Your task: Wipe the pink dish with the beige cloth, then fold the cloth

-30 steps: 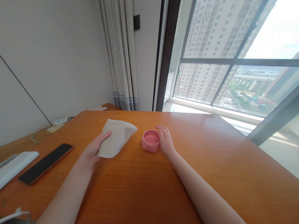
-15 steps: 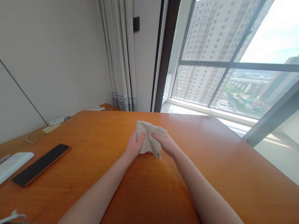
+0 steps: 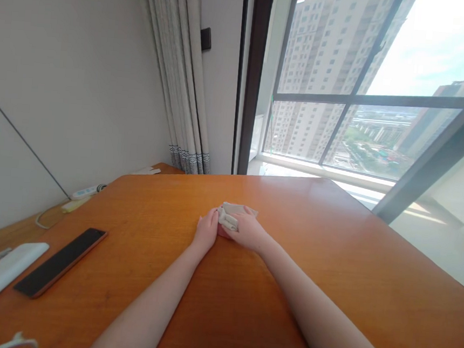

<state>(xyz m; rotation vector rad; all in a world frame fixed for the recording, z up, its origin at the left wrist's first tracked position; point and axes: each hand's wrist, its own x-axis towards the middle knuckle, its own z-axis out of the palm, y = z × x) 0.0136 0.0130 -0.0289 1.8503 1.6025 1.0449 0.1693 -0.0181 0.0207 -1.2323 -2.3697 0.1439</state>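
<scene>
Bunched into folds, a beige cloth (image 3: pixel 230 220) lies between my two hands above the middle of the table. My left hand (image 3: pixel 206 231) is closed on its left side, fingers bent and their tips partly hidden. From the right, my right hand (image 3: pixel 250 231) grips over the cloth, with a flap of it showing beyond the knuckles. A small reddish patch (image 3: pixel 222 231) shows under the cloth between the hands; what it belongs to I cannot make out.
On the wooden table (image 3: pixel 164 200), a dark phone (image 3: pixel 60 262) and a white flat device (image 3: pixel 1 279) lie at the left. A power strip (image 3: pixel 86 192) is by the wall. A white cable (image 3: pixel 18 342) sits at the near left edge. Curtain (image 3: pixel 183 83) and window (image 3: pixel 344 97) stand beyond.
The cloth was spread and held up between both hands; now it is lower and crumpled. My right hand has turned over it and moved closer to the left hand.
</scene>
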